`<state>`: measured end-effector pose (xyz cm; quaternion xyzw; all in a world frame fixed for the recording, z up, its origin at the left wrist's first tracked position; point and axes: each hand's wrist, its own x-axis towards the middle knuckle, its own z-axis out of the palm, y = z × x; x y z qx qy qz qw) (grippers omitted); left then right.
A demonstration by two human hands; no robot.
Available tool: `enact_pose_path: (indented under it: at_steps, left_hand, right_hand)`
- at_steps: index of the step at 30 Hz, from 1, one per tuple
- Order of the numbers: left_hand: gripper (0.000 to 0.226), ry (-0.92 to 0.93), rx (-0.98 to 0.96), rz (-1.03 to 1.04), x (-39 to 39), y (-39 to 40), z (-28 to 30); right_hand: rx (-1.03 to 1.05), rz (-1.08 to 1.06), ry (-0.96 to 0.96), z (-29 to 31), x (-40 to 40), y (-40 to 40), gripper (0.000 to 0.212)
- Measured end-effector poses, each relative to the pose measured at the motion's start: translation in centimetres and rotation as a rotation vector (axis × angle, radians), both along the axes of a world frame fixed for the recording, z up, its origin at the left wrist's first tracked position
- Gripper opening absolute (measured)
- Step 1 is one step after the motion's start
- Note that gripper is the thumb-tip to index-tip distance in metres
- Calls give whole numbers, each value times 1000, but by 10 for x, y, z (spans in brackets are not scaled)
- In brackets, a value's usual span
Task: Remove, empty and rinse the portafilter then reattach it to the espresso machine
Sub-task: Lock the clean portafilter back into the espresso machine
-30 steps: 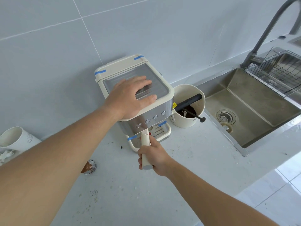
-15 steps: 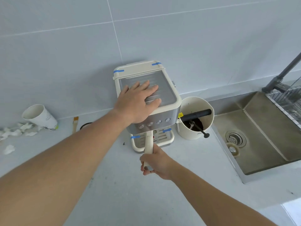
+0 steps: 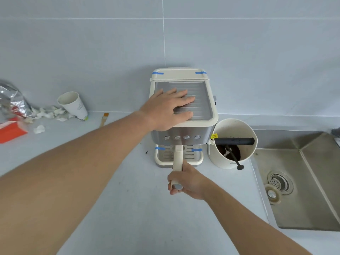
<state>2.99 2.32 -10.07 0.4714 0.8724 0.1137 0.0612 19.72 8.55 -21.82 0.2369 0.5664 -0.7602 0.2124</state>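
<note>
Nearest the camera, the right hand (image 3: 185, 183) is wrapped around the cream handle of the portafilter (image 3: 177, 162), fingers curled under its capped end. The handle points straight out from the front of the espresso machine (image 3: 184, 129), its far end passing under the row of buttons, above the drip tray (image 3: 179, 156); the basket itself is hidden beneath the machine's body, so whether it is locked in or only seated cannot be told.

The left hand (image 3: 169, 109) lies flat and spread on the ribbed top of the espresso machine, pressing down to brace it.

Judging by this two-handed stance, the step in hand is a turn of the handle at the group head, either unlocking or locking. The next move calls for a firm sideways twist of the handle while the machine is held from sliding on the surface (image 3: 147, 208).

Just right of the espresso machine stands a cream knock box (image 3: 232, 144) with a black bar across its mouth; dark coffee grounds lie in the bottom, and a thin black tool leans out over its rim. Further right of the machine, the steel sink (image 3: 303, 181) holds a loose stopper beside its drain, no water visible. Well left of the machine, near the wall, a paper cup (image 3: 72, 105) leans tilted; its contents cannot be seen.
</note>
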Motion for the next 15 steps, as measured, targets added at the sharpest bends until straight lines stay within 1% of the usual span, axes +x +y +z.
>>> enact_pose_path:
  at_steps: [6, 11, 15]
  left_hand:
    - [56, -9, 65, 20, 3, -2, 0]
    - [54, -12, 127, 36, 6, -3, -1]
    - [52, -24, 163, 42, 5, -5, -3]
  right_hand:
    - [-43, -15, -29, 1, 4, 6, 42]
    - [27, -82, -46, -1, 3, 6, 32]
    - [76, -171, -48, 2, 6, 8, 37]
